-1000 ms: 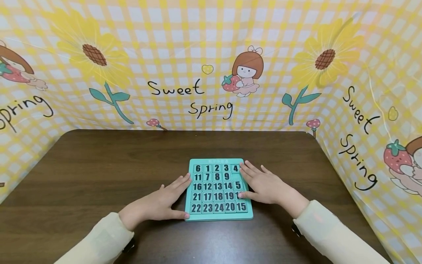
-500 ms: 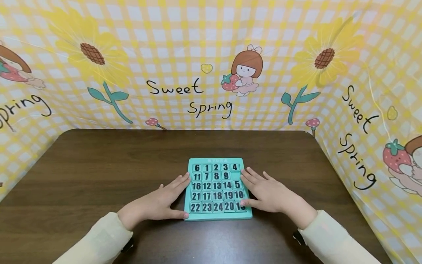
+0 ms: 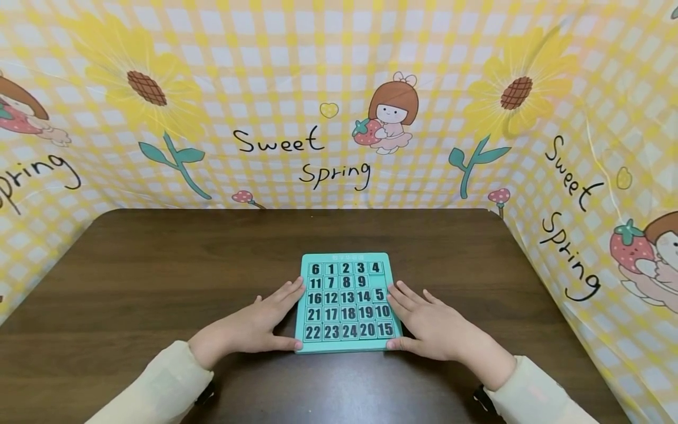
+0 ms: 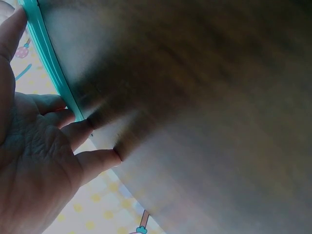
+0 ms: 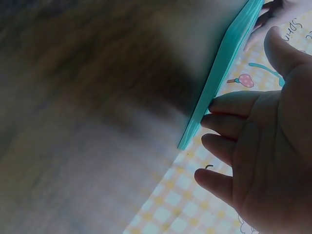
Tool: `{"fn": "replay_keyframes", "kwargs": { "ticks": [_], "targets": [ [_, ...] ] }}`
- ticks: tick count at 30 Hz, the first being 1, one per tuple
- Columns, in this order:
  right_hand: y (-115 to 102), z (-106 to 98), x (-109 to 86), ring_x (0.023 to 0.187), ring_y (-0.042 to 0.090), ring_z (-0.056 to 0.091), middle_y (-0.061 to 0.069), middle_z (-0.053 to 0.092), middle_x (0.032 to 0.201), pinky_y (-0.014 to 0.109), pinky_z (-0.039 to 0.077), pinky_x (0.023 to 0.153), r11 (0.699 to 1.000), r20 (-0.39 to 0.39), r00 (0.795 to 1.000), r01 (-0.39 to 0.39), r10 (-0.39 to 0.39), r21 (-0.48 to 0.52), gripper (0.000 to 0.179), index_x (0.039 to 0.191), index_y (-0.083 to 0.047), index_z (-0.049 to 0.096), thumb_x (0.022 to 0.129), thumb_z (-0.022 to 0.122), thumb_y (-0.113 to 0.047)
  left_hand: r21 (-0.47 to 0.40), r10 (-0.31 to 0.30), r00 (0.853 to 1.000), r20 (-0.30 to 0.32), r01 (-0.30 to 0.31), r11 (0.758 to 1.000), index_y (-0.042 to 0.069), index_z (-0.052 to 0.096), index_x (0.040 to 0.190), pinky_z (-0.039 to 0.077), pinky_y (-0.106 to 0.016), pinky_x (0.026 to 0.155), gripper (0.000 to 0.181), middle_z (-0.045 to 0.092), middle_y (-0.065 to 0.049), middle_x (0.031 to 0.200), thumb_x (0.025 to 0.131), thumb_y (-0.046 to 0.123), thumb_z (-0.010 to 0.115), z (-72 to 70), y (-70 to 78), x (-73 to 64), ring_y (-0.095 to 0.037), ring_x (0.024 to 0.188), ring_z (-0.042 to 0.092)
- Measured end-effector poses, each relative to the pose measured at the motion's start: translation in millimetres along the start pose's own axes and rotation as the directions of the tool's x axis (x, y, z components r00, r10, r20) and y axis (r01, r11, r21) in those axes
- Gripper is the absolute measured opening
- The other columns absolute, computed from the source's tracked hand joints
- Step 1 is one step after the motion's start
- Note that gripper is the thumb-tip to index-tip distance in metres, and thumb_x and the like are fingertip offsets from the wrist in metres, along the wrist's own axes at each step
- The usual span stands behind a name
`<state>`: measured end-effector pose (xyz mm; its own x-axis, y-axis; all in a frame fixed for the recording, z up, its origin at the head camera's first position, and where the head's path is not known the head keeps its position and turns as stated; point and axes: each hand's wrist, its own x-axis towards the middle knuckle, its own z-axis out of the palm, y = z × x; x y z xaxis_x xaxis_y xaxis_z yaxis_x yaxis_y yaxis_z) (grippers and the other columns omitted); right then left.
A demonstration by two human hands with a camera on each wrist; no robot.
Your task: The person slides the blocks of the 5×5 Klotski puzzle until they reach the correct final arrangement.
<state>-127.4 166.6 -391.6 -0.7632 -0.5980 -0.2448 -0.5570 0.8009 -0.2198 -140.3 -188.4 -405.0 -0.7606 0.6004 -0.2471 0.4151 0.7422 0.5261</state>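
A turquoise number slide puzzle lies flat on the table, its numbered tiles in rows. The top row reads 6, 1, 2, 3, 4, and the right end of the second row is a bare slot. My left hand rests along the puzzle's left edge, with fingertips near mid-side and the thumb at the lower left corner. At the right edge lies my right hand, fingers extended against the side and thumb at the lower right corner. Both wrist views show the puzzle's side edge beside the extended fingers.
The dark wooden table extends around the puzzle on all sides. A yellow checked cloth with flowers and cartoon figures stands behind the table and along its sides.
My right hand has drawn back toward me along the puzzle's right side. Its thumb has left the tiles for the lower corner, uncovering 10 and 15. The left hand stays put.
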Motion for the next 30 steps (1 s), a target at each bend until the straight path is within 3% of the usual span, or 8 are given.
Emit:
{"fn": "replay_keyframes", "kwargs": {
  "ticks": [21, 30],
  "targets": [
    [12, -6, 26.9, 0.155, 0.031, 0.012, 0.013, 0.017, 0.166, 0.062, 0.022, 0.118, 0.999, -0.02, 1.0, -0.011, 0.01, -0.04, 0.086, 0.156, -0.003, 0.028, 0.096, 0.052, -0.059, -0.002, -0.001, 1.0, -0.002, 0.001, 1.0, 0.011, 0.013, 0.161, 0.014, -0.081, 0.105, 0.104, 0.003, -0.005, 0.169, 0.087, 0.059, 0.068, 0.6, -1.3, -0.2, -0.033, 0.156, 0.007],
    [8, -2, 10.1, 0.155, 0.031, 0.012, 0.011, 0.019, 0.166, 0.062, 0.021, 0.118, 1.0, -0.023, 1.0, -0.002, 0.002, -0.013, 0.085, 0.156, -0.004, 0.03, 0.096, 0.052, -0.06, -0.016, -0.005, 1.0, 0.006, 0.005, 1.0, 0.009, 0.012, 0.161, 0.014, -0.081, 0.105, 0.104, 0.003, -0.006, 0.169, 0.087, 0.058, 0.068, -0.9, 1.5, -0.8, -0.036, 0.155, 0.007]
  ]
}}
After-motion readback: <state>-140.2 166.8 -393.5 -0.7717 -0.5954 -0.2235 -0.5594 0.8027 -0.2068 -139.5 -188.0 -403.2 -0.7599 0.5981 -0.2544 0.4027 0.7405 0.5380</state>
